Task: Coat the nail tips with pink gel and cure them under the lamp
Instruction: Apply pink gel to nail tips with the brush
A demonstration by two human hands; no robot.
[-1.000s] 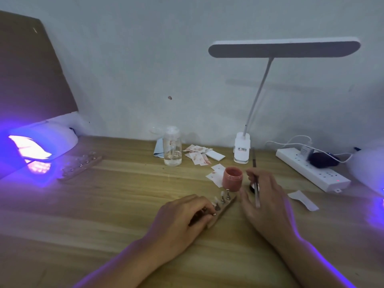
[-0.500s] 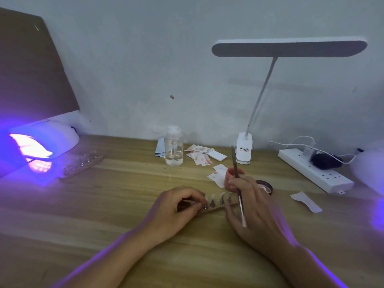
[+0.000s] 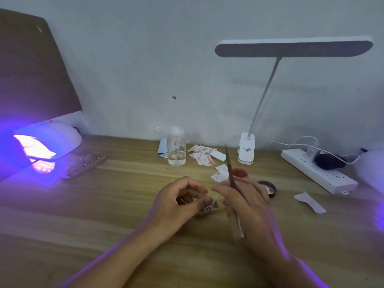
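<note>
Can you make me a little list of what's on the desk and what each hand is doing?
Left hand: holds the end of the nail tip holder
Right hand: holds a brush
Pink gel jar: open, behind the right hand
Curing lamp: glowing purple, far left
Second holder: beside the curing lamp
Desk lamp: back right, by the wall

We note a white curing lamp [image 3: 62, 138] glowing violet, a brown wood-grain table [image 3: 124, 183], a pink gel pot [image 3: 241, 174], a dark brush [image 3: 229, 165], a white desk lamp [image 3: 291, 48] and pink-stained white paper slips [image 3: 200, 156].
</note>
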